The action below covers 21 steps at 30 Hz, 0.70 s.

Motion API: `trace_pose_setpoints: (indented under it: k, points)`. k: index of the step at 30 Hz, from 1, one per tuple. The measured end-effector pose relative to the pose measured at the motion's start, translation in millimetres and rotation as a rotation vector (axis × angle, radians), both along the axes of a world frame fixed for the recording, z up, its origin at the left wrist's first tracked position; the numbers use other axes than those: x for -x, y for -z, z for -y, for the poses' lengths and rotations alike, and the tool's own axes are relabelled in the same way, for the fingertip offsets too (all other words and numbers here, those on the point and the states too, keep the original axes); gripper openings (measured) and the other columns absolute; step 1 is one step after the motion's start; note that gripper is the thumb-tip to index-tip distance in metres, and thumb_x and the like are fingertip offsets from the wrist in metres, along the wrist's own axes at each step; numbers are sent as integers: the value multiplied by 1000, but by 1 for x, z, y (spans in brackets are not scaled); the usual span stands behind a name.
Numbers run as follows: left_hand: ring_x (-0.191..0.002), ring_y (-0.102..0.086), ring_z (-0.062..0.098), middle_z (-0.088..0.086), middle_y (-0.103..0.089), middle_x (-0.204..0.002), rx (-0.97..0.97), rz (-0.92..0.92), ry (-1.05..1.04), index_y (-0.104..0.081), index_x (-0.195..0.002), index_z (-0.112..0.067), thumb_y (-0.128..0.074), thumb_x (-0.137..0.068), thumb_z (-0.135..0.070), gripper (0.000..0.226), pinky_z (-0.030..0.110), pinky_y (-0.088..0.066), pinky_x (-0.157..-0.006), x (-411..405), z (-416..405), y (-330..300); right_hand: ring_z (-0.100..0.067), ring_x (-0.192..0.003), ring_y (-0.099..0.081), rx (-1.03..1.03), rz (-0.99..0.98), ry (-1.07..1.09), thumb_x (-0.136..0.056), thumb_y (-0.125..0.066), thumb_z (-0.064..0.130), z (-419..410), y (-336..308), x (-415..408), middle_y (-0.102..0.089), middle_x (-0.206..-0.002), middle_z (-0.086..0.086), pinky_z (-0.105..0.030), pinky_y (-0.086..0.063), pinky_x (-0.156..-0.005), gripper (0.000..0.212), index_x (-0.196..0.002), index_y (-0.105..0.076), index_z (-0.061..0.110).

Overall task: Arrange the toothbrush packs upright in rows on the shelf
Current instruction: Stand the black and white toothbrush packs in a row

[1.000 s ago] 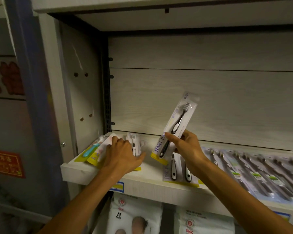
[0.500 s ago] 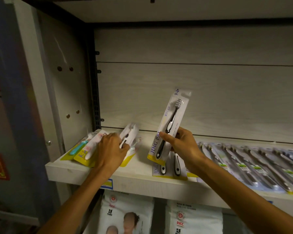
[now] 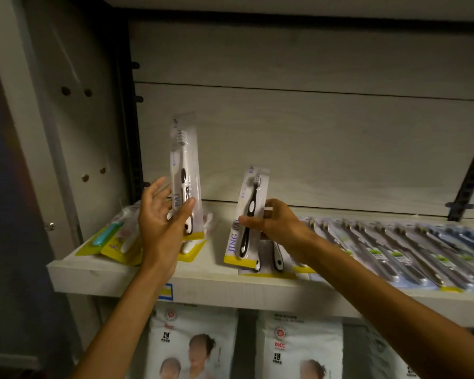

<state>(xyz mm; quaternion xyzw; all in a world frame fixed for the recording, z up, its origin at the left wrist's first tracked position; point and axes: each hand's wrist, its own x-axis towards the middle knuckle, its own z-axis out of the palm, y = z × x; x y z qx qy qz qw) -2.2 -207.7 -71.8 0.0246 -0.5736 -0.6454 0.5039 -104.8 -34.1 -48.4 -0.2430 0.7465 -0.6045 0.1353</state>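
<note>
My left hand (image 3: 162, 222) holds a pack with a white toothbrush (image 3: 185, 170) upright above the left part of the pale wooden shelf (image 3: 115, 277), thumb across its front. Held tilted at the shelf's middle is a pack with a black toothbrush (image 3: 248, 214), pinched at mid-height by my right hand (image 3: 277, 228). Under my right hand lies a flat pack with two brushes (image 3: 268, 262). Several more packs lie flat under and left of my left hand, among them one with a teal brush (image 3: 107, 233).
A long row of overlapping flat toothbrush packs (image 3: 394, 250) covers the shelf's right part. The shelf's back panel (image 3: 312, 146) and left side wall (image 3: 88, 132) enclose it. White bags with printed pictures (image 3: 192, 346) fill the level below.
My left hand has lifted the white-toothbrush pack off the flat pile and stood it upright. My right hand has lowered the black-toothbrush pack a little. The camera has moved closer.
</note>
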Motion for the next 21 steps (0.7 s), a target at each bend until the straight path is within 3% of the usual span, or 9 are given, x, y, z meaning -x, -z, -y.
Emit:
trace_pose_setpoints:
  k: [4,6,9,14,18,21]
  points:
    - [-103,-66,12,5,-63,-122,-67,69,82,-41,-138,-20,-70,-79,2,70,17,-53,-71,0,3,7,-25,-93,-68,-219,-56,73,-71,-82,31,9,2,5,-65,-109,-10,-41,-58,-81,67,-120,-39,16]
    - [-102,-67,12,7,-64,-121,-111,74,117,-43,-137,-19,-68,-79,3,67,18,-54,-70,0,3,6,-25,-95,-66,-277,-86,93,-72,-81,31,13,1,5,-61,-113,-10,-37,-58,-78,75,-126,-30,16]
    - [-95,-68,8,-1,-67,-112,-86,82,161,-47,-131,-22,-66,-80,4,60,17,-54,-68,-3,0,4,-19,-89,-62,-269,-130,69,-80,-75,21,17,-2,-1,-58,-109,-7,-21,-53,-62,69,-129,-27,12]
    - [-96,-68,7,-4,-67,-110,-16,109,217,-50,-126,-24,-65,-80,5,56,16,-53,-69,-4,0,3,-24,-101,-62,-407,-261,-22,-82,-72,22,23,-7,-1,-58,-106,-4,-37,-54,-89,57,-128,-38,15]
    - [-94,-68,5,-3,-66,-111,-16,112,220,-50,-126,-21,-65,-80,6,55,15,-53,-68,-3,0,4,-20,-103,-60,-532,-367,-141,-85,-70,22,29,-13,-3,-63,-114,-9,-31,-51,-88,38,-118,-54,12]
    - [-94,-68,4,-1,-65,-114,-18,120,228,-49,-127,-19,-65,-80,6,55,14,-53,-66,-3,1,4,-21,-107,-57,-628,-376,-148,-87,-67,32,31,-15,-7,-58,-120,-6,-29,-49,-87,48,-126,-48,12]
